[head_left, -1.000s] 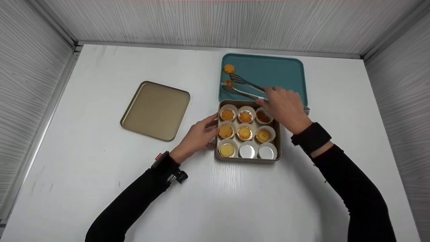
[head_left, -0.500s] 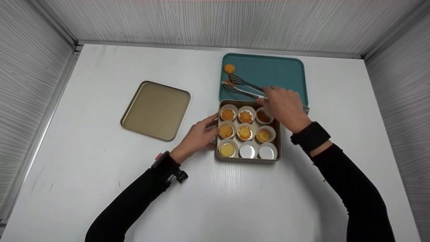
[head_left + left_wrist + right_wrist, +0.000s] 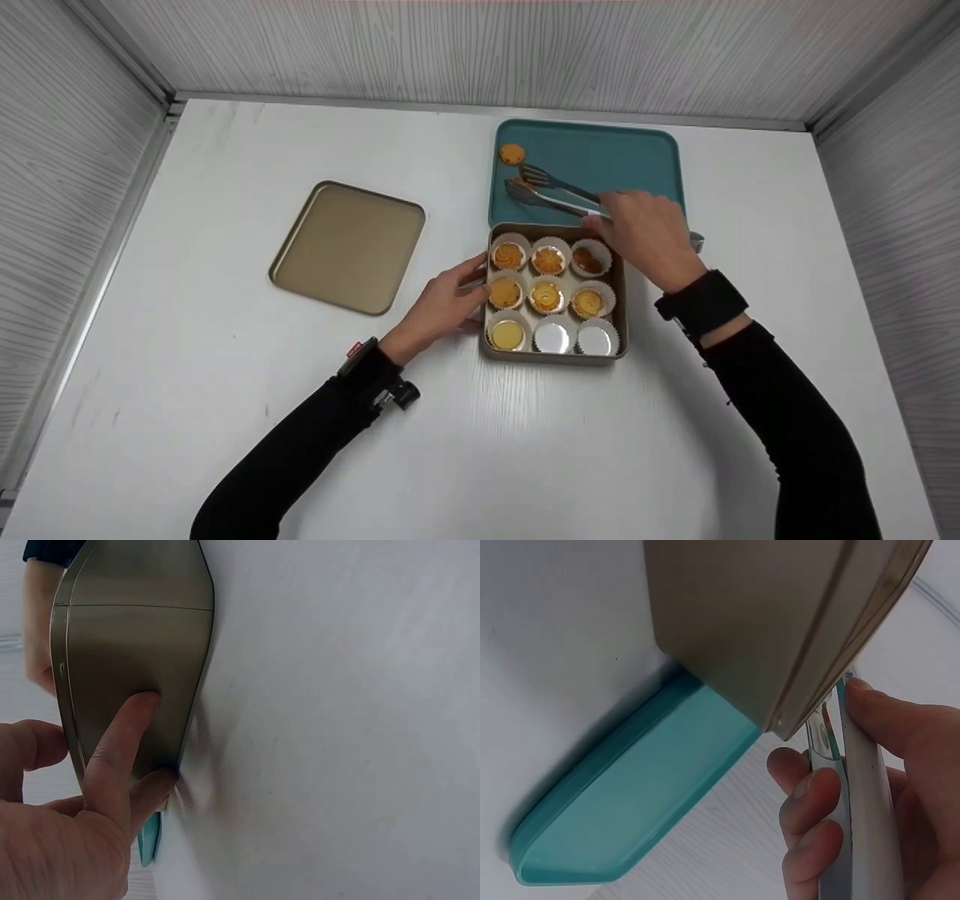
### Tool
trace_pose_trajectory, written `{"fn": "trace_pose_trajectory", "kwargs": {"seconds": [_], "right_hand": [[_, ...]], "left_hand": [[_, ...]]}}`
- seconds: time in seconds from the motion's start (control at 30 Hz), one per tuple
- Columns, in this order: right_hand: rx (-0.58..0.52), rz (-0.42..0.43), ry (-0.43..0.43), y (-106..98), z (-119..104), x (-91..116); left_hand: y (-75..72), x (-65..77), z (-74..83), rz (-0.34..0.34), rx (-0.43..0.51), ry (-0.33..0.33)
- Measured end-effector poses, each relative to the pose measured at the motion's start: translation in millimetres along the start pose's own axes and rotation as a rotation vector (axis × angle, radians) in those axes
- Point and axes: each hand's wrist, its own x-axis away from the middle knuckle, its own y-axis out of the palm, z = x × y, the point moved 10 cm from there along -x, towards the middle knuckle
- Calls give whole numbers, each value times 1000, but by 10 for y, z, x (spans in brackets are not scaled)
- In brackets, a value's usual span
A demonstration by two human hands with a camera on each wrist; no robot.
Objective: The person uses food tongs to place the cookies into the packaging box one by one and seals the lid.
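Note:
My right hand (image 3: 646, 234) grips a pair of tongs (image 3: 559, 204), with the fingers and thumb round the handles in the right wrist view. The tong heads reach over the left part of the teal tray (image 3: 615, 161), about a small orange-brown cookie (image 3: 520, 182) that they partly hide. I cannot tell whether the cookie is pinched. My left hand (image 3: 442, 304) rests against the left side of a square tin (image 3: 555, 358). In the left wrist view its fingers (image 3: 120, 750) press the outer wall, fairly straight. Paper cups inside the tin hold several cookies; two front cups (image 3: 554, 335) are bare.
A round cookie (image 3: 512, 154) lies near the tray's back left corner. The tin's flat gold lid (image 3: 349, 247) lies on the white table left of the tin. Pale wood-grain panels (image 3: 450, 52) enclose the table at the back and sides.
The tongs and my right hand have shifted slightly right, and the cookie between the tong heads has moved a little the same way. My left hand and the tin have stayed put.

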Motion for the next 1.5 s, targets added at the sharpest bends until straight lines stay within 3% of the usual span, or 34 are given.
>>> {"fn": "trace_pose_trajectory", "kwargs": {"seconds": [0.53,0.93,1.5], "right_hand": [[-18,-89,50,52,174,-49],[-77,-73,21,124,272,-49],[-109,23,13,-214,379,310]], "left_hand": [[6,-3,-3,-1,-1,-3],[-5,-3,2,5,-22,3],[4,-1,-23,-9,29,-23]]}}
